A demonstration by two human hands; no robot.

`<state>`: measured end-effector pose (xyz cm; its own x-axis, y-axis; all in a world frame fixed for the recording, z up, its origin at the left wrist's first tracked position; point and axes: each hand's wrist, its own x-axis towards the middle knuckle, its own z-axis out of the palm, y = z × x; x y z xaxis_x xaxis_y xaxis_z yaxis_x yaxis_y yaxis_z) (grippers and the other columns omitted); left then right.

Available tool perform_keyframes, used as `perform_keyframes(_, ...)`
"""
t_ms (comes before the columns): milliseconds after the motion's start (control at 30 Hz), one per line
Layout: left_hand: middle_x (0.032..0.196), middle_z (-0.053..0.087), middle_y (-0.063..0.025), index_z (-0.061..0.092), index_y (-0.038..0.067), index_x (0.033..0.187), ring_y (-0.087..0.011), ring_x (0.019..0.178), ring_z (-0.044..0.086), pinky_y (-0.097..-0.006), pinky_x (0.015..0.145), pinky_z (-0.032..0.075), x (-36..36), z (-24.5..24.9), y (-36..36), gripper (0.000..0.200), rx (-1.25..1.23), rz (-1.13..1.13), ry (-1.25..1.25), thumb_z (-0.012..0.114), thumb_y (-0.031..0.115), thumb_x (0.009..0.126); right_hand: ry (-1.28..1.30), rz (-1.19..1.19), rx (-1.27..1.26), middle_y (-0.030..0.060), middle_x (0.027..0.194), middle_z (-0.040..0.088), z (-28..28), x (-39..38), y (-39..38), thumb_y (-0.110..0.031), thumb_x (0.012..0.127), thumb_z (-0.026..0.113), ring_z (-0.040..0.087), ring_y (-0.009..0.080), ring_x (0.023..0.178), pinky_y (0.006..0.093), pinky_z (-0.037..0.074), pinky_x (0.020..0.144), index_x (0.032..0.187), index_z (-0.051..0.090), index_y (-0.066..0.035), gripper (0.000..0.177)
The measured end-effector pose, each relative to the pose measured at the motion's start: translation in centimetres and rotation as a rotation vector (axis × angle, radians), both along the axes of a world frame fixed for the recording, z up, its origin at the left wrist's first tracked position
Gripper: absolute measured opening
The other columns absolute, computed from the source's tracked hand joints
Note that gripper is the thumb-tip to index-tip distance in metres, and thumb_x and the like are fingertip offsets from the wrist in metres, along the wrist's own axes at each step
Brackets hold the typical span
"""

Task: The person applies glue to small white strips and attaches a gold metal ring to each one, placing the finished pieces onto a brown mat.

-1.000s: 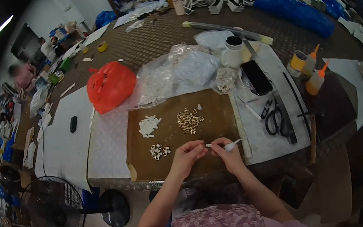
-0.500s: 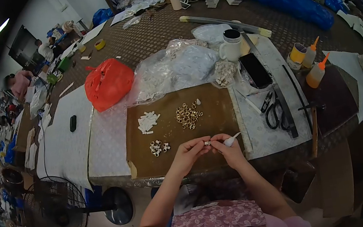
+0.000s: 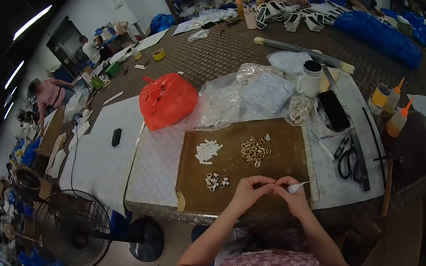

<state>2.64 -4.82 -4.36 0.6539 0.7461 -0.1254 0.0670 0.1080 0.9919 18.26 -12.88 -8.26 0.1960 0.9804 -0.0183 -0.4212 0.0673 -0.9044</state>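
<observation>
My left hand point(image 3: 251, 192) is closed in a pinch above the front of the brown mat, its fingertips meeting those of my right hand. Whatever lies between the fingertips is too small and covered to make out. My right hand point(image 3: 295, 203) is closed around a small white glue bottle point(image 3: 293, 189), whose thin nozzle points right. Beyond the hands lies a pile of gold-coloured metal rings point(image 3: 255, 152). A heap of short white strips point(image 3: 208, 151) is to its left. Nearer me sit several metal rings with white strips on them point(image 3: 216, 181).
The brown mat point(image 3: 189, 192) lies at the table edge. Behind it are a red bag point(image 3: 168, 101), clear plastic bags point(image 3: 230, 99) and a white mug point(image 3: 309, 81). On the right are a phone point(image 3: 333, 111), scissors point(image 3: 347, 163) and orange-tipped bottles point(image 3: 400, 119). A fan point(image 3: 75, 230) stands left.
The camera view has swung, so the table sits further right and lower. Both hands remain together; the small white piece seen between the fingertips before is now hidden.
</observation>
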Motion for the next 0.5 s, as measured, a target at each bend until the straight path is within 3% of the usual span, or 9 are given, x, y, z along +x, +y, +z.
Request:
perform_keyframes(167, 0.088, 0.067, -0.0062, 0.065, -0.003, 0.102, -0.0096, 0.076, 0.061, -0.0216, 0.07, 0.049, -0.3, -0.8, -0.2, 0.022, 0.094, 0.061, 0.063, 0.065, 0.004, 0.082, -0.033, 0.04, -0.015, 0.0049, 0.086, 0.061, 0.2, -0.3, 0.0, -0.003, 0.084, 0.063, 0.059, 0.0096, 0.075, 0.0207, 0.049, 0.068, 0.092, 0.057, 0.001, 0.011)
perform_keyframes(267, 0.089, 0.067, -0.0072, 0.065, -0.003, 0.104, -0.0093, 0.076, 0.061, -0.0217, 0.07, 0.049, -0.3, -0.1, -0.4, 0.023, -0.195, 0.054, -0.049, 0.065, 0.003, 0.082, 0.009, 0.026, -0.006, 0.0044, 0.085, 0.061, 0.3, -0.4, 0.0, -0.003, 0.084, 0.063, 0.059, 0.0094, 0.075, 0.0204, 0.049, 0.067, 0.091, 0.057, 0.0, 0.009)
perform_keyframes(500, 0.09, 0.067, -0.0081, 0.065, -0.003, 0.103, -0.0107, 0.078, 0.062, -0.0228, 0.073, 0.05, -0.5, 0.2, -1.1, 0.022, -0.029, 0.067, 0.022, 0.065, 0.003, 0.082, -0.023, -0.02, 0.01, 0.0038, 0.083, 0.06, -0.3, -0.5, 0.0, -0.002, 0.083, 0.063, 0.058, 0.0091, 0.073, 0.021, 0.048, 0.066, 0.089, 0.057, -0.001, 0.008)
